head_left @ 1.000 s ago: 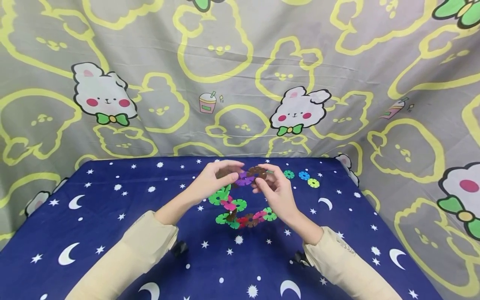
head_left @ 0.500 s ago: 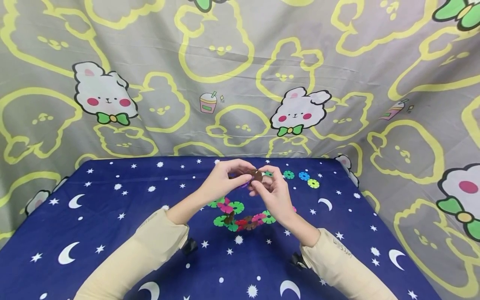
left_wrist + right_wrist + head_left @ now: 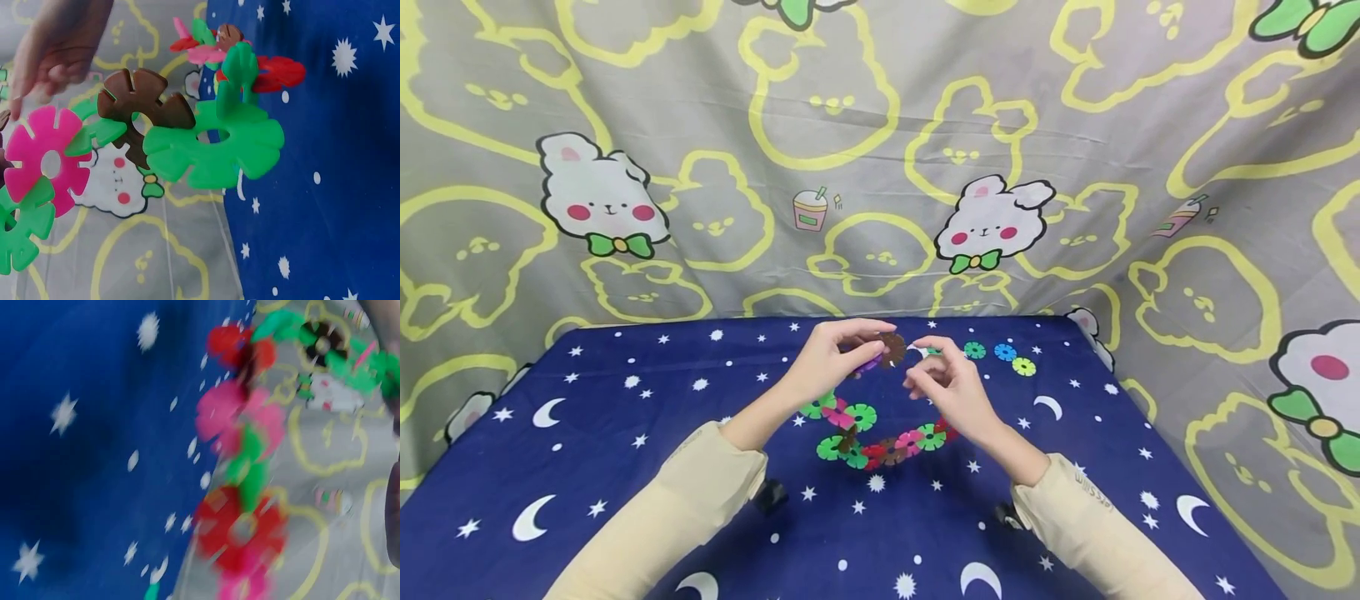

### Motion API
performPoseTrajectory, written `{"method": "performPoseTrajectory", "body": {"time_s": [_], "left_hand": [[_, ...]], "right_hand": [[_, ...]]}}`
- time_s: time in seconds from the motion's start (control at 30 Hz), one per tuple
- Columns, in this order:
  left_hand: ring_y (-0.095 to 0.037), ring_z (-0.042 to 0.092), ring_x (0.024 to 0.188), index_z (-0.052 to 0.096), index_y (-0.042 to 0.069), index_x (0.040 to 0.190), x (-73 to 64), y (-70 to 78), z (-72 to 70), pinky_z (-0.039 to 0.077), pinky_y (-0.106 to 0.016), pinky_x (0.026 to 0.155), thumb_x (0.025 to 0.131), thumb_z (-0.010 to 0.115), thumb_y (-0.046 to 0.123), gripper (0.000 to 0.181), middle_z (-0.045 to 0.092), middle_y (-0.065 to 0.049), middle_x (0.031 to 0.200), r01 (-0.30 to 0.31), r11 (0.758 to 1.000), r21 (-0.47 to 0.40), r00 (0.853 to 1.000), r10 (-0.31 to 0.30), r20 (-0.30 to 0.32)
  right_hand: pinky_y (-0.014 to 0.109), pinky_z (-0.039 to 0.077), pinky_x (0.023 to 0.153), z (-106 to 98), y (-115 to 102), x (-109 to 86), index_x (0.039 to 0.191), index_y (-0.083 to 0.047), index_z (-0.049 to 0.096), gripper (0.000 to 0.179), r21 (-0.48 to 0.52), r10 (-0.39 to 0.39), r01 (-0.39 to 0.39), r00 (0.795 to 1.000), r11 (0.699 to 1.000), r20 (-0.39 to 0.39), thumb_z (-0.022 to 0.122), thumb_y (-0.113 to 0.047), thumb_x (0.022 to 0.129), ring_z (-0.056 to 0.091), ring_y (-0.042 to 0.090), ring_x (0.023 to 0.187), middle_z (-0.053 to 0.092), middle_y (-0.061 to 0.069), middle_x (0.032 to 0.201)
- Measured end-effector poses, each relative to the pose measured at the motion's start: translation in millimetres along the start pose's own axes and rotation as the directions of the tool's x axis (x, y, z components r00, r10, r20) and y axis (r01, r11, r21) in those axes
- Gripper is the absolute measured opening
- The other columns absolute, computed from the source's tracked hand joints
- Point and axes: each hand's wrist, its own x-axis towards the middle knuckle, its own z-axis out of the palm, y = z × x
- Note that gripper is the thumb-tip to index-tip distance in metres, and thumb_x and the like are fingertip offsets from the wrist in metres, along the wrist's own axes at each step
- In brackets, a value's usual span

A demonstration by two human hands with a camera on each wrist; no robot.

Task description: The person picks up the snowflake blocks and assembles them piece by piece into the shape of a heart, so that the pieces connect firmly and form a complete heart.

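Note:
A string of slotted plastic flower discs in green, pink, brown and red hangs between the hands, its lower loop of discs low over the cloth. My left hand pinches its upper end, where a purple disc meets a brown disc. Just right of that brown disc, my right hand has thumb and forefinger apart with nothing between them. Linked pink and green discs show close up in the left wrist view. Blurred red discs show in the right wrist view.
Loose green, blue and yellow discs lie at the back right of the table. Dark blue cloth with stars and moons covers it. A grey cartoon-print curtain hangs behind.
Both hands first gripped the brown and purple discs, then drew together over them. Now the right hand has let go of the brown disc, and the left hand and string have shifted slightly left.

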Motion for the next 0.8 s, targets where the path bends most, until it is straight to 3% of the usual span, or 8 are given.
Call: {"method": "performPoseTrajectory", "body": {"time_s": [0.13, 0.27, 0.5, 0.6, 0.67, 0.8], "left_hand": [[-0.016, 0.049, 0.053, 0.063, 0.006, 0.114, -1.7, -2.5, -8.6, 0.046, -0.034, 0.048, 0.091, 0.056, 0.013, 0.025, 0.067, -0.009, 0.086, 0.057, 0.998, -0.025, 0.998, -0.057, -0.019], [-0.019, 0.048, 0.052, 0.063, 0.007, 0.114, -4.6, -4.2, -15.4, 0.044, -0.033, 0.047, 0.091, 0.056, 0.013, 0.025, 0.065, -0.008, 0.082, 0.090, 0.995, -0.034, 0.996, -0.091, -0.020], [-0.031, 0.049, 0.057, 0.063, 0.006, 0.114, -9.0, -6.9, -20.0, 0.045, -0.030, 0.049, 0.091, 0.056, 0.013, 0.025, 0.063, -0.008, 0.081, 0.126, 0.991, -0.043, 0.992, -0.127, -0.004], [-0.025, 0.049, 0.056, 0.063, 0.004, 0.114, -9.9, -6.7, -20.3, 0.045, -0.028, 0.049, 0.091, 0.055, 0.012, 0.025, 0.061, -0.007, 0.079, 0.125, 0.991, -0.056, 0.992, -0.125, 0.013], [-0.020, 0.048, 0.054, 0.063, 0.004, 0.114, -10.2, -6.2, -20.2, 0.045, -0.027, 0.049, 0.091, 0.055, 0.011, 0.025, 0.060, -0.007, 0.077, 0.119, 0.991, -0.064, 0.993, -0.118, 0.024], [-0.016, 0.047, 0.053, 0.062, 0.004, 0.113, -10.3, -6.0, -19.2, 0.044, -0.026, 0.048, 0.091, 0.055, 0.010, 0.025, 0.060, -0.006, 0.077, 0.108, 0.991, -0.080, 0.994, -0.105, 0.041]], "right_hand": [[0.029, 0.053, 0.056, -19, 19, 1.4, 0.115, 0.008, 0.045, 0.030, 0.010, 0.112, -0.112, 0.993, 0.994, -0.031, 0.053, 0.010, 0.086, 0.061, 0.010, 0.058, 0.061, 0.025, 0.071], [0.027, 0.052, 0.056, -42, 31, 2.4, 0.115, 0.012, 0.044, 0.029, -0.018, 0.212, -0.214, 0.974, 0.977, -0.084, 0.052, 0.009, 0.087, 0.060, 0.013, 0.056, 0.057, 0.034, 0.072], [0.021, 0.050, 0.056, -76, 49, -2.2, 0.113, 0.015, 0.045, 0.027, -0.143, 0.342, -0.375, 0.916, 0.916, -0.210, 0.051, 0.008, 0.088, 0.057, 0.005, 0.054, 0.057, 0.037, 0.076], [0.017, 0.048, 0.056, -92, 67, -8.0, 0.112, 0.014, 0.047, 0.027, -0.228, 0.368, -0.429, 0.891, 0.874, -0.267, 0.052, 0.004, 0.088, 0.057, 0.002, 0.056, 0.060, 0.035, 0.080], [0.014, 0.045, 0.058, -106, 86, -15.1, 0.114, 0.011, 0.048, 0.029, -0.298, 0.384, -0.474, 0.868, 0.828, -0.315, 0.055, -0.001, 0.088, 0.056, -0.003, 0.059, 0.062, 0.032, 0.084], [0.023, 0.044, 0.072, -133, 123, -32.1, 0.120, 0.007, 0.047, 0.038, -0.443, 0.447, -0.570, 0.820, 0.692, -0.357, 0.057, -0.012, 0.088, 0.062, 0.012, 0.079, 0.064, 0.026, 0.098]]}}
